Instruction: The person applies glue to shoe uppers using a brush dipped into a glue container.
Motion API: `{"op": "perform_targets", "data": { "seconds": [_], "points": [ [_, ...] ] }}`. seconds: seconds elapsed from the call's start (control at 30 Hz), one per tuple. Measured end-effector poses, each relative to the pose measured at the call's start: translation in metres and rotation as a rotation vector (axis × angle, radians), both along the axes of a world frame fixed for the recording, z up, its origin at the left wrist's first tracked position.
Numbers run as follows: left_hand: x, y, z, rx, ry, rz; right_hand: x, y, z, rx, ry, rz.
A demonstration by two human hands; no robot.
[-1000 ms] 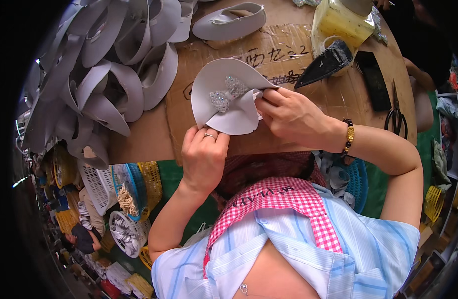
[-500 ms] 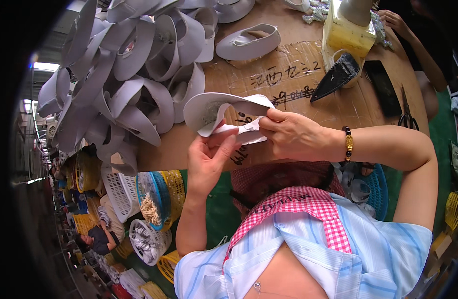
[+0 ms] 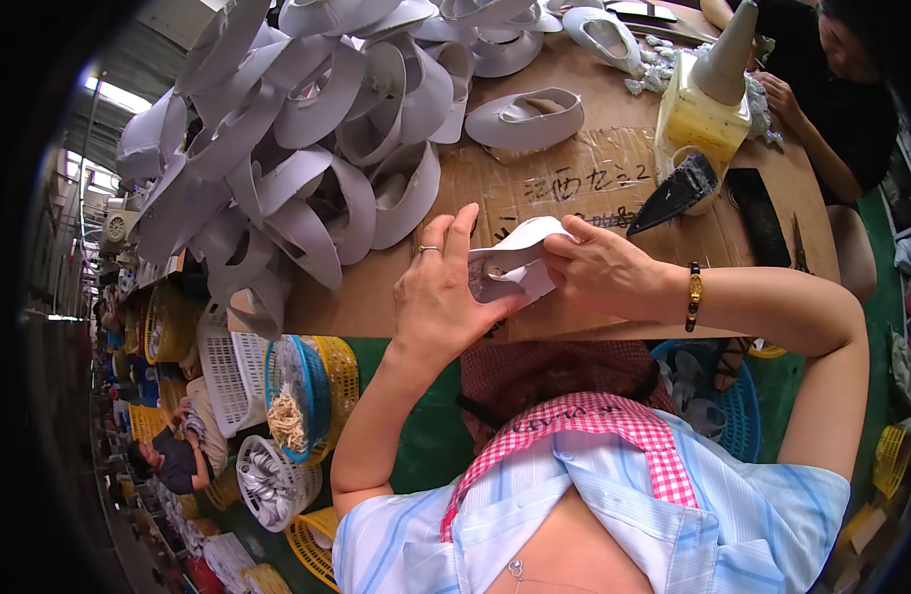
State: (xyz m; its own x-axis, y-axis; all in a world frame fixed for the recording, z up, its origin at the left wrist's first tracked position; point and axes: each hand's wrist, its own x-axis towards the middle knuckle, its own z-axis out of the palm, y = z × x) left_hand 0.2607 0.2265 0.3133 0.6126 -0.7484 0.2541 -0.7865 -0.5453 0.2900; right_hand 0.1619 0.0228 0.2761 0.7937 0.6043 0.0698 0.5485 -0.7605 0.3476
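Between my two hands, over the cardboard-covered table (image 3: 465, 188), is a white shoe upper (image 3: 523, 238), seen partly from its opening. My right hand (image 3: 609, 269) pinches one end of it. At the other end, my left hand (image 3: 431, 302) cups it, thumb below and long fingers raised along its side. Part of the upper is hidden by the fingers. Beyond my left hand rises a large heap of white shoe uppers (image 3: 312, 188). A single shoe upper (image 3: 525, 124) lies apart on the cardboard.
Right of centre stand a yellowish glue container (image 3: 673, 124) with a grey cone (image 3: 725, 54) and a black pointed tool (image 3: 678, 193). A dark flat object (image 3: 760, 213) and scissors (image 3: 800, 247) lie farther right. A co-worker's arm (image 3: 817, 148) is at the far right. Baskets (image 3: 228, 371) stand lower left.
My left hand has moved from fingering the upper's near edge to cupping its end, with its fingers now raised. The upper has turned and looks more folded. The view has shifted slightly.
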Motion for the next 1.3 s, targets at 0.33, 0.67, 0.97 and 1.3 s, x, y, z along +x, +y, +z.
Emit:
{"op": "perform_targets", "data": {
  "seconds": [0.33, 0.67, 0.97, 1.3],
  "points": [
    [0.020, 0.026, -0.019, -0.227, 0.525, -0.009, -0.003, 0.034, 0.005, 0.904, 0.056, -0.262],
    [0.002, 0.024, -0.069, -0.737, 0.932, 0.148, 0.001, 0.071, -0.012, 0.781, 0.156, -0.232],
    [-0.003, -0.012, -0.009, -0.222, 0.177, -0.010, 0.034, -0.007, -0.014, 0.545, 0.039, -0.353],
    [0.015, -0.028, 0.014, -0.038, 0.242, -0.021, 0.034, -0.007, -0.016, 0.569, -0.074, -0.296]
  ]
}}
